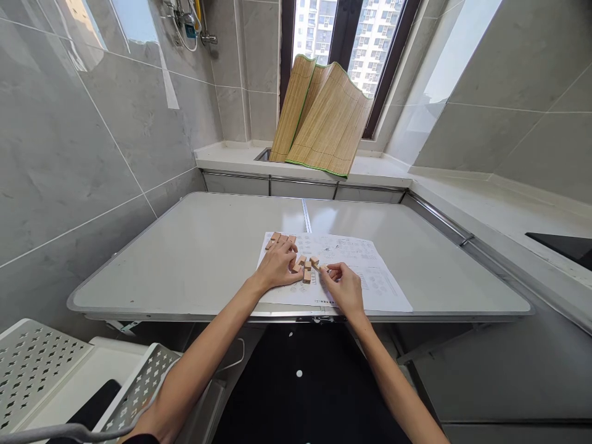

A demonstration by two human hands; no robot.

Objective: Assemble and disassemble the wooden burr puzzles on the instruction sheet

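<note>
Bare tabletop (185,259) stretches left of the frame's centre and again right of the paper (388,296), leaving a low path from either side. At the centre, small wooden blocks (307,277) sit close together, with narrow gaps between them. The left hand (276,265) blocks the approach from the left, the right hand (345,288) from the right. Toward the top centre, a ledge (379,164) carrying a mat (328,123) bounds the reach; a wall (92,154) closes the left side.

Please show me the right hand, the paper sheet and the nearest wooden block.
Right hand (346,290), head view: its back.
Paper sheet (383,291), head view: bare right part.
Nearest wooden block (307,277), head view: its middle.
</note>
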